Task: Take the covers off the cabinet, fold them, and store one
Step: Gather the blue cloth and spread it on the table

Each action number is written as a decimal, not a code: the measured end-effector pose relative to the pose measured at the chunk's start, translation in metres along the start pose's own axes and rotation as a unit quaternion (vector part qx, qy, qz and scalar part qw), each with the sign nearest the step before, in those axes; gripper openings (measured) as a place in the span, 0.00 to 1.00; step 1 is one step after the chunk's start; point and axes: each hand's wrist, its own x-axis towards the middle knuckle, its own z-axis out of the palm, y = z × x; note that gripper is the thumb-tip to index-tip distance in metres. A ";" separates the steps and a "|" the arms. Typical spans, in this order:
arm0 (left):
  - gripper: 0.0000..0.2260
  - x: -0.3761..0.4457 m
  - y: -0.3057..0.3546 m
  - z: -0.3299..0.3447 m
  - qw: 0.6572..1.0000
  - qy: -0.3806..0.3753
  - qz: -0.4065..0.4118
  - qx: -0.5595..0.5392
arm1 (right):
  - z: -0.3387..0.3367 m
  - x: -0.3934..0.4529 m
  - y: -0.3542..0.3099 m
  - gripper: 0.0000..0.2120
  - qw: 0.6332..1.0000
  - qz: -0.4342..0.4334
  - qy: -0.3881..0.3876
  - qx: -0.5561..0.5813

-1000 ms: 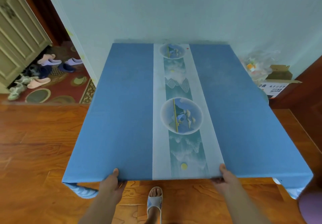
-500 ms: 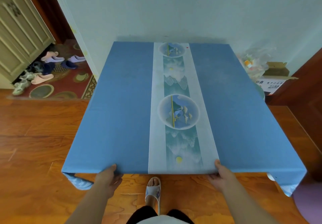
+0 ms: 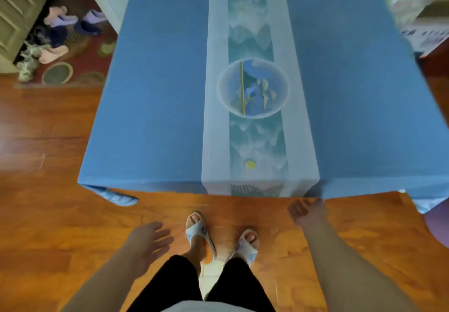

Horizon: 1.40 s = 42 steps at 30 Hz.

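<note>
Both hands released blue cover [image 3: 150, 93] | left hand [image 3: 148, 239] open | right hand [image 3: 303, 208] blurred

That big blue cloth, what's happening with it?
A person is standing at the near edge of the blue cover, which lies spread flat with a pale patterned strip down its middle. Neither hand grips it right now. The left hand hangs open over the wooden floor, away from the cloth. The right hand is just below the cover's front edge, fingers loose; it is blurred, so touching is unclear. The cover is not folded yet.
</note>
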 end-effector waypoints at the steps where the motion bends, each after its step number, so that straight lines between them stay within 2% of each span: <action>1: 0.11 0.005 0.001 0.001 1.000 0.006 0.001 0.008 | 0.005 0.011 0.003 0.21 1.000 0.005 -0.017 0.014; 5: 0.09 0.017 0.001 0.011 0.999 0.012 0.006 0.043 | 0.015 0.042 0.018 0.33 0.993 -0.006 -0.045 0.111; 7: 0.09 0.023 0.000 0.016 0.998 0.014 0.006 0.055 | 0.013 0.043 0.025 0.36 0.984 -0.011 -0.052 0.171; 10: 0.10 0.020 -0.008 0.020 0.998 -0.005 -0.002 0.065 | -0.003 0.015 0.039 0.32 0.966 -0.027 -0.091 0.239; 14: 0.11 -0.001 -0.019 0.022 0.996 -0.069 -0.041 0.048 | -0.028 -0.060 0.043 0.22 0.968 -0.054 -0.132 0.205; 18: 0.18 -0.010 -0.011 0.015 0.991 -0.115 -0.057 -0.026 | -0.045 -0.123 0.031 0.17 0.973 -0.072 -0.105 0.191; 21: 0.28 -0.017 -0.009 0.009 0.984 -0.098 -0.076 -0.130 | -0.039 -0.161 0.018 0.16 0.977 -0.106 -0.058 0.178; 22: 0.27 -0.022 -0.008 0.010 0.976 -0.093 -0.076 -0.181 | -0.034 -0.173 0.012 0.15 0.976 -0.118 -0.048 0.176; 24: 0.25 -0.024 -0.010 0.007 0.949 -0.072 -0.055 -0.302 | -0.021 -0.194 0.000 0.13 0.976 -0.133 -0.038 0.167; 26: 0.28 -0.025 -0.008 0.001 0.920 -0.041 -0.023 -0.388 | -0.006 -0.208 -0.013 0.10 0.977 -0.142 -0.035 0.155; 29: 0.23 -0.023 0.004 -0.008 0.894 -0.022 0.032 -0.446 | 0.010 -0.212 -0.023 0.10 0.979 -0.138 -0.033 0.147; 33: 0.16 -0.034 0.023 -0.017 0.854 0.017 0.091 -0.512 | 0.011 -0.208 -0.034 0.11 0.982 -0.121 0.010 0.144; 36: 0.17 -0.037 0.038 -0.037 0.806 0.010 0.107 -0.583 | 0.002 -0.200 -0.043 0.08 0.981 -0.128 0.044 0.137; 38: 0.14 -0.041 0.054 -0.050 0.805 0.017 0.100 -0.584 | -0.007 -0.191 -0.050 0.14 0.976 -0.113 0.056 0.180; 40: 0.18 -0.043 0.069 -0.056 0.822 0.011 0.132 -0.554 | -0.013 -0.183 -0.058 0.21 0.972 -0.113 0.057 0.199; 42: 0.20 -0.043 0.084 -0.057 0.832 -0.002 0.165 -0.530 | -0.014 -0.177 -0.069 0.21 0.970 -0.116 0.037 0.211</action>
